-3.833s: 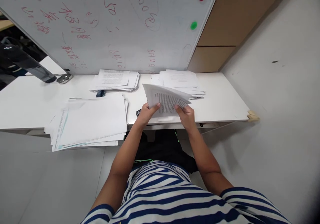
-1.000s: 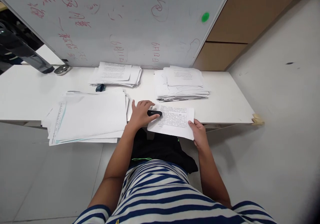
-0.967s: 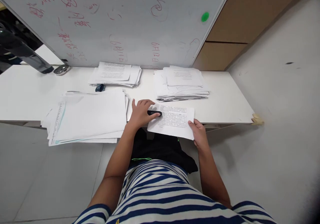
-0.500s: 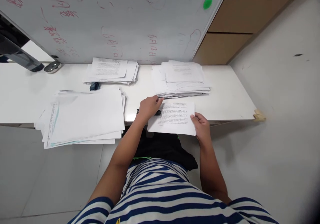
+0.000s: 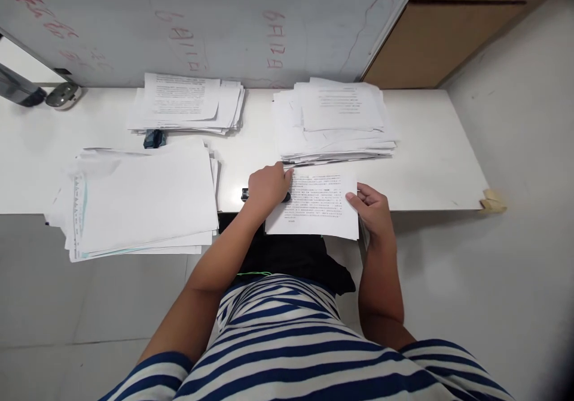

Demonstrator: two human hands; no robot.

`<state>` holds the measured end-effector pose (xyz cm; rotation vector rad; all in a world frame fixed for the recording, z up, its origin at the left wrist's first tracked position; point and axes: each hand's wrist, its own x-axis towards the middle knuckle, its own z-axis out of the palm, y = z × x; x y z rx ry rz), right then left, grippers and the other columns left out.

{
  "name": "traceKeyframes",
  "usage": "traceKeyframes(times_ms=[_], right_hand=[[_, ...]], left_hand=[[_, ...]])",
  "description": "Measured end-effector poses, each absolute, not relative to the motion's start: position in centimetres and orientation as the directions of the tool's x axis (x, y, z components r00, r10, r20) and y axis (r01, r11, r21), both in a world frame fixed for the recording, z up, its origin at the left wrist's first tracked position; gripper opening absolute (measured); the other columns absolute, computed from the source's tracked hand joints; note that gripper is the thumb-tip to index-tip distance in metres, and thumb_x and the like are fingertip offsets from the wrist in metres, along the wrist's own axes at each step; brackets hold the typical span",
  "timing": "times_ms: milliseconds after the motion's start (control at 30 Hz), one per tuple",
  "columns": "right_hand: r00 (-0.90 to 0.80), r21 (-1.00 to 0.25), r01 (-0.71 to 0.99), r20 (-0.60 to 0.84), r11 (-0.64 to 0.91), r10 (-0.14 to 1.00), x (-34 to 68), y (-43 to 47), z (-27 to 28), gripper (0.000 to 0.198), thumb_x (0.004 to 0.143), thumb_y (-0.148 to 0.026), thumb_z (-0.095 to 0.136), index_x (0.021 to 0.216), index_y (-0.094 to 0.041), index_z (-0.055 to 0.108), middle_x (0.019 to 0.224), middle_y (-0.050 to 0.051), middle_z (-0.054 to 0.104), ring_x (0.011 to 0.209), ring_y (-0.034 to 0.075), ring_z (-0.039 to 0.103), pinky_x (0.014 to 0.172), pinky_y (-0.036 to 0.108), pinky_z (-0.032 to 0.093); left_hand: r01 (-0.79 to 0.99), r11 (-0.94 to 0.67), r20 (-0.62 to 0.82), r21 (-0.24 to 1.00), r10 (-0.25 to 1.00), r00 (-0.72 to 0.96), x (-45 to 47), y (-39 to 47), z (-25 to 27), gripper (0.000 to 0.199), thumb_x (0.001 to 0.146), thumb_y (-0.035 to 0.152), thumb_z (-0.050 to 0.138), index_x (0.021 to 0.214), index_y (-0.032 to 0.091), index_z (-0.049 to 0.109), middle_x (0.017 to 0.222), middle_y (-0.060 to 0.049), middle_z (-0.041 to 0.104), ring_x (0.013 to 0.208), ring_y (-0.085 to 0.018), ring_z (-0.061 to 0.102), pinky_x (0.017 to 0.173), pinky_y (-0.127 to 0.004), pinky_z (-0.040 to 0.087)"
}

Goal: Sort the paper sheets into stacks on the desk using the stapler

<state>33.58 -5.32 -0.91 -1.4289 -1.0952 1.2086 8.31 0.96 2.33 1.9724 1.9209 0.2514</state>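
Printed sheets of paper (image 5: pixel 318 210) lie at the table's front edge, jutting a little over it. At their right edge my right hand (image 5: pixel 374 207) grips them, thumb on top and fingers underneath. My left hand (image 5: pixel 269 187) is closed over a black stapler (image 5: pixel 244 194) at the sheets' left edge. Only the stapler's two ends show; its middle is under the hand. Just beyond the sheets is a thick stack of papers (image 5: pixel 336 144), near my left fingertips.
A large paper stack (image 5: pixel 147 198) overhangs the table (image 5: pixel 430 168) at front left. Behind it are another printed stack (image 5: pixel 183 99), a small dark blue object (image 5: pixel 155 138) and a computer mouse (image 5: pixel 64 96). A whiteboard (image 5: pixel 224 24) stands along the back.
The camera view has tilted down, so the stacks appear higher and slightly larger. Both hands keep their grip on stapler and sheets, with little visible movement.
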Motion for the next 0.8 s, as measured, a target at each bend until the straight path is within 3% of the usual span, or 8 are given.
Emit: traceKeyframes(times_ms=[233, 467, 700, 800], right_hand=[[0.143, -0.98, 0.04, -0.188, -0.195, 0.972, 33.4, -5.3, -0.7, 0.042, 0.071, -0.043, 0.078, 0.107, -0.021, 0.074, 0.085, 0.005, 0.077, 0.076, 0.023, 0.071, 0.065, 0.034, 0.055], [0.086, -0.988, 0.026, -0.151, -0.154, 0.985, 33.6, -4.9, -1.4, 0.044, 0.074, -0.045, 0.075, 0.11, -0.019, 0.072, 0.093, 0.006, 0.077, 0.081, 0.022, 0.072, 0.07, 0.034, 0.056], [0.069, -0.99, 0.035, -0.133, -0.136, 0.989, 33.5, -4.6, -1.4, 0.048, 0.072, -0.047, 0.077, 0.109, -0.018, 0.072, 0.091, 0.007, 0.078, 0.082, 0.023, 0.072, 0.074, 0.036, 0.056], [0.064, -0.991, 0.028, -0.128, -0.13, 0.99, 33.5, -4.5, -1.4, 0.048, 0.071, -0.047, 0.078, 0.109, -0.017, 0.072, 0.092, 0.008, 0.078, 0.082, 0.022, 0.072, 0.074, 0.036, 0.056]], left_hand=[[0.923, 0.011, -0.16, 0.386, 0.986, 0.055, 8.4, 1.0, 2.2, 0.045, 0.095, 0.056, 0.034, 0.083, 0.021, 0.059, 0.064, -0.006, 0.059, 0.064, -0.024, 0.059, 0.063, -0.035, 0.038], [0.852, 0.023, -0.129, 0.523, 0.99, 0.052, 7.3, 0.9, 3.0, 0.051, 0.094, 0.064, 0.03, 0.069, 0.023, 0.048, 0.061, -0.003, 0.058, 0.056, -0.02, 0.053, 0.055, -0.032, 0.033], [0.751, -0.082, 0.153, 0.655, 0.988, -0.026, 6.7, -0.9, 4.0, 0.049, 0.099, 0.057, 0.021, 0.082, 0.025, 0.053, 0.067, 0.0, 0.059, 0.063, -0.017, 0.055, 0.059, -0.029, 0.035], [0.77, -0.252, 0.281, 0.586, 0.955, 0.098, 5.9, -1.8, 4.4, 0.044, 0.101, 0.05, 0.025, 0.09, 0.024, 0.058, 0.079, -0.001, 0.066, 0.074, -0.017, 0.058, 0.074, -0.032, 0.04]])
